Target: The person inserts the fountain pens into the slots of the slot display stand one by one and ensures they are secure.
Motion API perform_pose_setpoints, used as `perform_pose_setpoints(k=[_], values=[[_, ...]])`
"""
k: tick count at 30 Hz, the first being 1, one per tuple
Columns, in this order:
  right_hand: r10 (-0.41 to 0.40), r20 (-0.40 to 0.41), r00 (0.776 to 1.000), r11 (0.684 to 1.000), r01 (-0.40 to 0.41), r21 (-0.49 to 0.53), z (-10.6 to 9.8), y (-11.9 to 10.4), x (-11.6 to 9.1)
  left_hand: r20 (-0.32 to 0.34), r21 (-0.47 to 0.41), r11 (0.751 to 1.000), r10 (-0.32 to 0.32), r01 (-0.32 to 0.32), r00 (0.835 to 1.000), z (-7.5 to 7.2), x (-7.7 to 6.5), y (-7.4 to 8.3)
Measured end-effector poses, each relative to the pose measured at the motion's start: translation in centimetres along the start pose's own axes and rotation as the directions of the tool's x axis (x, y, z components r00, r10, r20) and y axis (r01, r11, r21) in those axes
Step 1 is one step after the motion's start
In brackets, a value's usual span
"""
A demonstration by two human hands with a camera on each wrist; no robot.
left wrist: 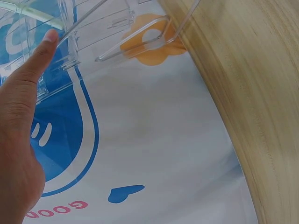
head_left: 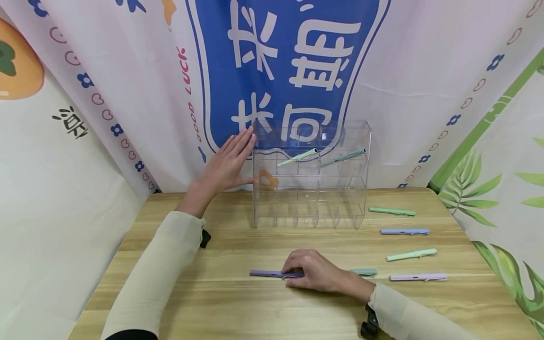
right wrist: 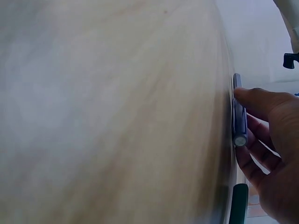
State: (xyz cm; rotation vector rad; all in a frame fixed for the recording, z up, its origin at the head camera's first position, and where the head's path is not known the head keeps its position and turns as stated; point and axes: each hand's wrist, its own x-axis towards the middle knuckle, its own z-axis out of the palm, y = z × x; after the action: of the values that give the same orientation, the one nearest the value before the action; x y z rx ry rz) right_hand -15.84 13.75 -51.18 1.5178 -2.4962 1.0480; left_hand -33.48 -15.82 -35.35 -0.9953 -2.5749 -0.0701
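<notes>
A clear acrylic rack (head_left: 309,182) with several small compartments stands at the back of the table. My left hand (head_left: 231,163) rests against its left side with fingers straight; in the left wrist view the thumb (left wrist: 44,49) touches the clear edge. Low over the tabletop, my right hand (head_left: 314,271) pinches a purple pen (head_left: 265,273) by its cap end, between thumb and fingers. The right wrist view shows that pen (right wrist: 239,119) lying sideways along the wood. A light green pen (head_left: 297,157) and a teal pen (head_left: 343,157) lean in the rack's upper part.
Partly behind the right wrist lies a teal-green pen (head_left: 364,272). Along the table's right side are a green pen (head_left: 392,211), a blue pen (head_left: 404,232), a pale green pen (head_left: 411,255) and a lilac pen (head_left: 418,277). A printed curtain (head_left: 403,118) hangs behind the rack.
</notes>
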Motion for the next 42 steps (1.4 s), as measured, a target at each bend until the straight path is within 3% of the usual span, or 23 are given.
perform_pose_setpoints(k=[17, 42], values=[[0.079, 0.028, 0.996, 0.996, -0.080, 0.035, -0.14, 0.01, 0.30, -0.008, 0.012, 1.000, 0.006, -0.006, 1.000, -0.13, 0.11, -0.10], [0.062, -0.038, 0.997, 0.998, -0.062, -0.005, -0.85, -0.16, 0.14, 0.001, 0.000, 1.000, 0.004, -0.004, 1.000, -0.15, -0.11, 0.06]])
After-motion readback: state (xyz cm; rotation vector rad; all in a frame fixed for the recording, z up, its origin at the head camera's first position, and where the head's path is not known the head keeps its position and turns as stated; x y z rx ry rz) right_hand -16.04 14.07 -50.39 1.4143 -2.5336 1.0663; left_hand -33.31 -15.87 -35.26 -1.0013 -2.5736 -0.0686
